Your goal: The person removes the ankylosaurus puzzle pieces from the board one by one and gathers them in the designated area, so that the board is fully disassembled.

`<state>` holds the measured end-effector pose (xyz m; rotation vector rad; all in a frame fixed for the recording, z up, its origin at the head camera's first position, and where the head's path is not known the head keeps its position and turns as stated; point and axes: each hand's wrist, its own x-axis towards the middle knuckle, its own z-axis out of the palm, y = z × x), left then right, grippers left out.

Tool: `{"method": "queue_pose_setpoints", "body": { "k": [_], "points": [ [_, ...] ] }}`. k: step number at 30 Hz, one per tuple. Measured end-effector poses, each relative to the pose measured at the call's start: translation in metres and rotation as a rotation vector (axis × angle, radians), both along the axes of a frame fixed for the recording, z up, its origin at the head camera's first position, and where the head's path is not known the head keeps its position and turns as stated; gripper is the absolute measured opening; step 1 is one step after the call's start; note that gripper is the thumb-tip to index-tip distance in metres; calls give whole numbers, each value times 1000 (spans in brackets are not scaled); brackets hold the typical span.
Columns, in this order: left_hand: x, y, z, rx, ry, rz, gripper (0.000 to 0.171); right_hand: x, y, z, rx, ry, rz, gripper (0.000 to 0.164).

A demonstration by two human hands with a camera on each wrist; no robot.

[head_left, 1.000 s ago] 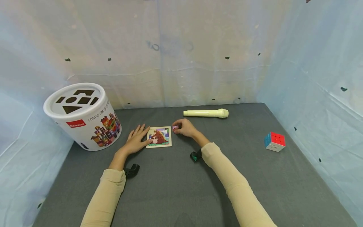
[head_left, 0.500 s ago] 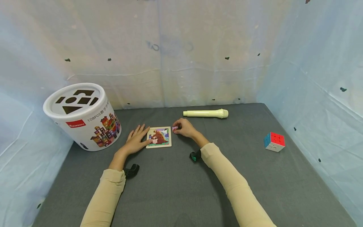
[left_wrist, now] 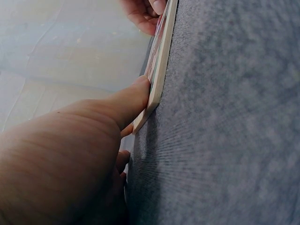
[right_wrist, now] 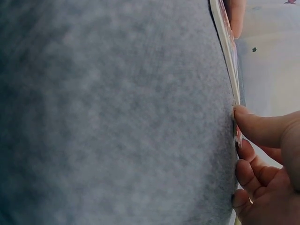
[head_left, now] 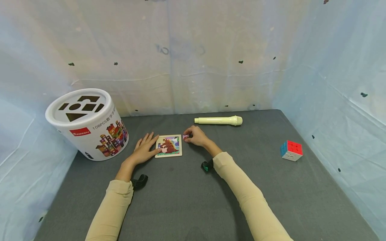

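A small square picture puzzle (head_left: pixel 169 146) in a pale wooden frame lies flat on the dark grey table, showing a brown animal among purple and green. My left hand (head_left: pixel 143 150) rests at its left side with fingers spread; the thumb lies over the frame's edge, as the left wrist view also shows. Just off the right edge, my right hand (head_left: pixel 196 136) pinches a small pink-purple puzzle piece (head_left: pixel 185 136) between thumb and fingers, low over the cloth. Most of that piece is hidden by the fingers. In the right wrist view the right thumb (right_wrist: pixel 258 127) presses on the piece's near side.
At the left stands a big white tub (head_left: pixel 87 124) with shaped holes in its lid. A pale yellow toy microphone (head_left: pixel 218 121) lies behind my right hand. Farther right sits a red, blue and white puzzle cube (head_left: pixel 291 150). Pale sheeting (head_left: pixel 205 77) walls the back and sides.
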<state>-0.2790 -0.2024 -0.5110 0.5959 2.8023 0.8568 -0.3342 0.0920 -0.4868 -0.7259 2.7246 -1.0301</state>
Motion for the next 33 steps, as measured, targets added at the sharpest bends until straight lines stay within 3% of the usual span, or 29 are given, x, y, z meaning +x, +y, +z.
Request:
{"method": "queue_pose_setpoints", "body": {
  "k": [20,33],
  "points": [
    [-1,-1,-1,9,-5,0,77,0,0,0,12,3,-23,25],
    [1,1,0,5,2,0,76,-3,4,3,-26,23,41,24]
  ]
}}
